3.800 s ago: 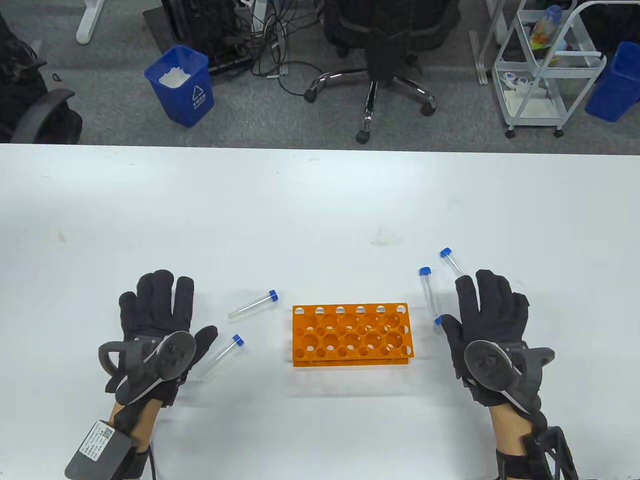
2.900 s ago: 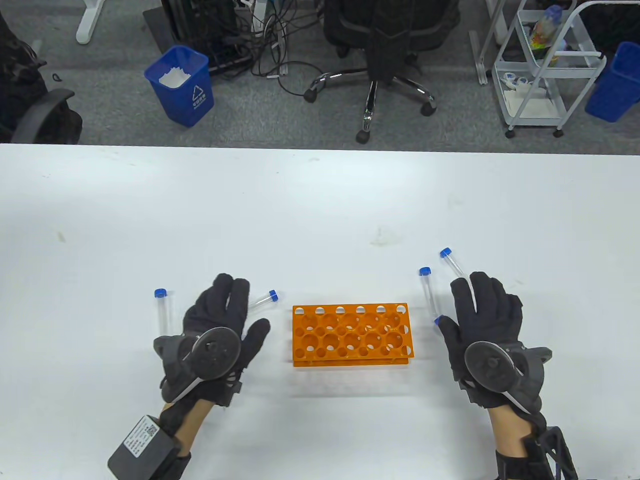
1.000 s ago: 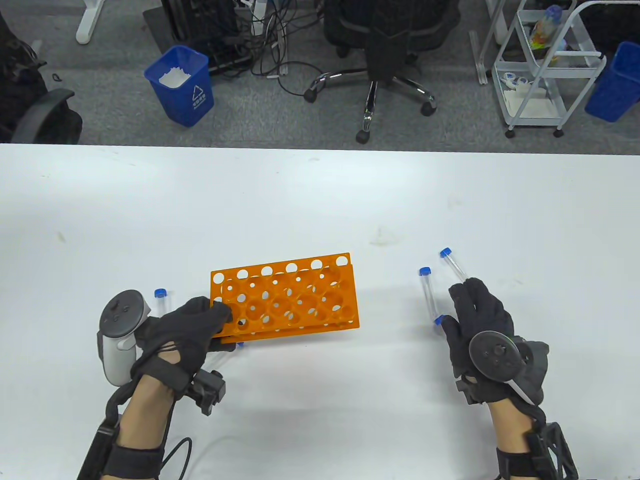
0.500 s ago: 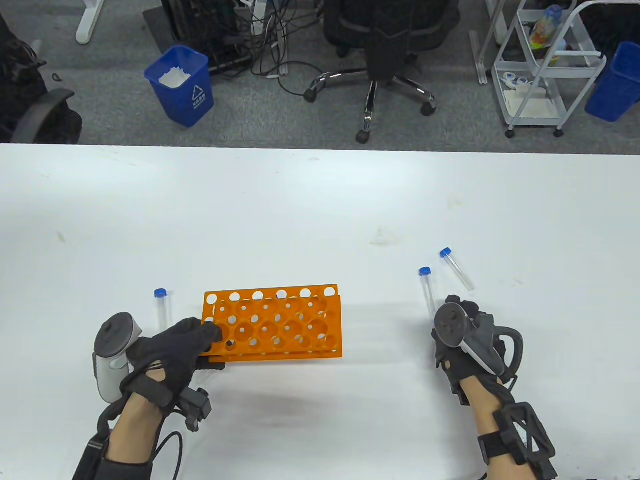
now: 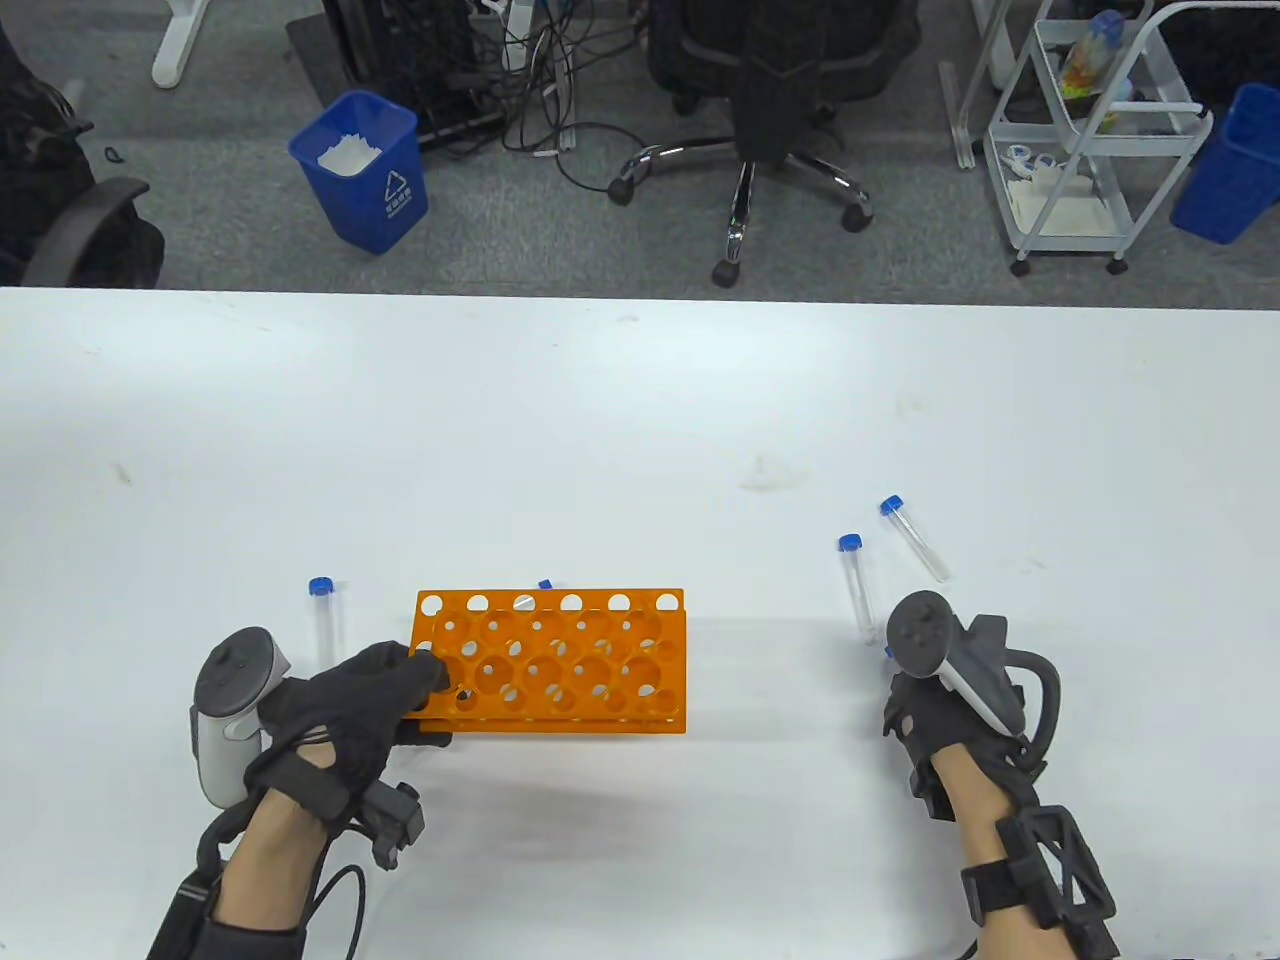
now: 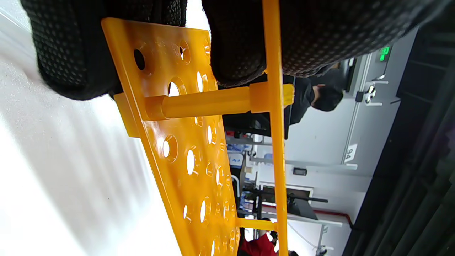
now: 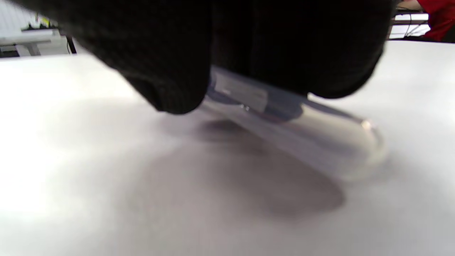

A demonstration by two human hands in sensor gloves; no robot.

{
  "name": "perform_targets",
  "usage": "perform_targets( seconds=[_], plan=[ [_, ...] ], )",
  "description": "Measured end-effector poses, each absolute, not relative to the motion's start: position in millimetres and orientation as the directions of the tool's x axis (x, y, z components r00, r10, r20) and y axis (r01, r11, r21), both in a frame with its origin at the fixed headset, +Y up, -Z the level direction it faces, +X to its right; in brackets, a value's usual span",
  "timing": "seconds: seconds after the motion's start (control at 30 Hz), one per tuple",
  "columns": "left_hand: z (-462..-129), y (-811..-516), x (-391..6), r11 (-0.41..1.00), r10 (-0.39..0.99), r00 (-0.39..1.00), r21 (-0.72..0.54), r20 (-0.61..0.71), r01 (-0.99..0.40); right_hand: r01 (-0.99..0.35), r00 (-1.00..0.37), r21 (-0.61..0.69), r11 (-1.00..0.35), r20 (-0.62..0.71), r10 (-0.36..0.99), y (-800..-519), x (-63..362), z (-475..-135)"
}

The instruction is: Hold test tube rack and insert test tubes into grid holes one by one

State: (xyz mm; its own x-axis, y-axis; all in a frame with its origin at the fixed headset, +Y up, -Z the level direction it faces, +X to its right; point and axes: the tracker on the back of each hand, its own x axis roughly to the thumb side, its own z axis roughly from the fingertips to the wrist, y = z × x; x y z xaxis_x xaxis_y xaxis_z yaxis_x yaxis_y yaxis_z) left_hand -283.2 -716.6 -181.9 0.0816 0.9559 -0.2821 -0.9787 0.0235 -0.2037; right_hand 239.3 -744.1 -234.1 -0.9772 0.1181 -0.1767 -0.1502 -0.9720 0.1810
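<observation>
White table [image 5: 640,420] spreads under everything, and at about seven o'clock on it sits the orange test tube rack [image 5: 560,665], its left end gripped by the left hand [image 5: 345,705], thumb on the top plate and fingers [image 6: 71,53] wrapped underneath. Over at four o'clock, the right hand [image 5: 935,715] is curled down, pinching a clear test tube [image 7: 295,137] just off the tabletop. Two blue-capped tubes [image 5: 856,585] lie just beyond it, at its twelve o'clock, one more tube [image 5: 322,620] left of the rack.
</observation>
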Motion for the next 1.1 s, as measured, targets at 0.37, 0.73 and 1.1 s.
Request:
perform_targets(
  seconds=[0.37, 0.73, 1.1],
  plan=[
    [-180.9, -721.9, -278.1, 0.038, 0.947, 0.1, -0.202, -0.306, -0.979, -0.444, -0.889, -0.165, -0.881, -0.042, 0.456, -675.9, 246.9, -209.2],
    [-180.2, -725.0, -271.3, 0.047, 0.944, 0.112, -0.209, -0.311, -0.977, -0.498, -0.867, -0.353, -0.792, 0.183, 0.464, -575.2, 188.1, -210.1],
    [-178.8, -727.4, -267.2, 0.048, 0.943, 0.117, -0.219, -0.313, -0.975, -0.497, -0.856, -0.409, -0.766, 0.374, 0.355, -510.8, 93.8, -204.6]
  ],
)
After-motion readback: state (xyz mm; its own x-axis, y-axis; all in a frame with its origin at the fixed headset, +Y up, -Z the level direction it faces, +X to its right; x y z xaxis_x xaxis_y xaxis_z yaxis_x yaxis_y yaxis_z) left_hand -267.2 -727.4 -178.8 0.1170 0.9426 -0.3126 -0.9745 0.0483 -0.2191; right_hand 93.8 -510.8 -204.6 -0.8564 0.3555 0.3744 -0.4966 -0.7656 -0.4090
